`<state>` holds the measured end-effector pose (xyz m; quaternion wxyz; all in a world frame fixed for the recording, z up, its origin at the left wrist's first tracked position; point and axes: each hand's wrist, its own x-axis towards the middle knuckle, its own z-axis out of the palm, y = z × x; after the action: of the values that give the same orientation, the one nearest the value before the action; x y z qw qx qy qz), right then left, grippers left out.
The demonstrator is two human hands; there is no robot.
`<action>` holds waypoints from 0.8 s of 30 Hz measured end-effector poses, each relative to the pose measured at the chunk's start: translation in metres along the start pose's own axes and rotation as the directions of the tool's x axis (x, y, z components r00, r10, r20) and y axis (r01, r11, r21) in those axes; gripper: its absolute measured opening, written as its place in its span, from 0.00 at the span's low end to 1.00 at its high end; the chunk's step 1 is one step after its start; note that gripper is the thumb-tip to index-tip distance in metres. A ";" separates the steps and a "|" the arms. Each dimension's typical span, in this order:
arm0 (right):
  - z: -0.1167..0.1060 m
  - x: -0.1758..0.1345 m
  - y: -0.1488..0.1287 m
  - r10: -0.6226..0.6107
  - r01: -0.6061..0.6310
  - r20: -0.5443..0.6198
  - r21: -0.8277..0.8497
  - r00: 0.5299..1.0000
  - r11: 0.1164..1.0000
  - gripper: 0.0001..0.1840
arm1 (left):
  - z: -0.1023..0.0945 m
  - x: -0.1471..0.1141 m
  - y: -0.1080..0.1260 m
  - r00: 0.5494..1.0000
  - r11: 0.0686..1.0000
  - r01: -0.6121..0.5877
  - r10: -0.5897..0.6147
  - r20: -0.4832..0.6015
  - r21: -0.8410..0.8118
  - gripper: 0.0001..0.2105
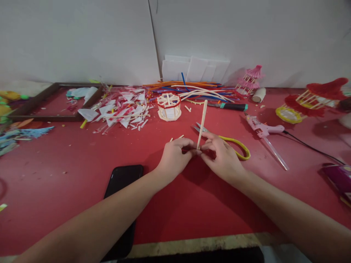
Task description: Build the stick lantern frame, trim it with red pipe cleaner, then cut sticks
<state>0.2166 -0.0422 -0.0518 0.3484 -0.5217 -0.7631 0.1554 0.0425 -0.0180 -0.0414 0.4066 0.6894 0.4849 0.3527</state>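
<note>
A pale, cream-coloured stick [202,124] stands nearly upright between my hands, leaning slightly to the right. At its lower end, my left hand [178,155] pinches with thumb and forefinger. My right hand [221,153] closes on the same end from the other side, so the fingertips of both hands meet there and partly hide it. Yellow-handled scissors [242,148] lie just behind and beside my right hand. Beyond my hands sits a small round frame of pale sticks with a red rim [168,106]. Short pale stick pieces lie behind my left hand.
A pink glue gun [263,128] with its cord and a dark-handled cutter [233,106] lie to the right. Coloured stems [192,87] line the wall. Scraps [126,109] and a brown frame [49,118] are at left. A black phone [124,179] lies under my left forearm.
</note>
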 end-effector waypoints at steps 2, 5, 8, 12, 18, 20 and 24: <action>0.000 -0.001 0.000 0.003 -0.003 0.002 -0.001 1.000 1.000 0.26 | 0.000 0.000 0.000 1.000 1.000 -0.016 0.016 -0.001 0.022 0.06; 0.001 -0.002 0.002 -0.013 0.013 0.004 0.000 1.000 1.000 0.28 | 0.001 -0.002 -0.001 0.999 0.997 -0.041 0.041 -0.001 0.060 0.06; 0.004 -0.002 0.004 -0.043 0.043 0.001 -0.018 0.999 0.999 0.31 | 0.003 -0.004 -0.004 0.997 0.993 -0.072 0.073 -0.004 0.096 0.06; 0.002 -0.001 0.004 -0.039 0.042 0.039 -0.068 0.998 0.997 0.31 | 0.006 -0.004 -0.007 0.994 0.988 -0.106 0.109 -0.013 0.116 0.06; -0.039 0.004 0.005 -0.053 0.089 0.124 -0.311 0.991 0.946 0.15 | 0.008 -0.004 -0.009 0.993 0.985 -0.115 0.115 0.012 0.127 0.06; -0.055 0.004 0.009 0.030 0.035 0.147 -0.415 0.989 0.909 0.12 | 0.007 -0.005 -0.007 0.993 0.984 -0.118 0.115 0.029 0.131 0.05; -0.074 0.002 0.016 0.276 -0.050 0.292 -0.598 0.916 0.800 0.13 | 0.005 -0.006 -0.004 0.992 0.980 -0.122 0.115 0.050 0.157 0.05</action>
<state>0.2792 -0.0434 -0.0083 0.0101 -0.6293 -0.7760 0.0399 0.0439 -0.0236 -0.0482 0.3380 0.7543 0.4613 0.3224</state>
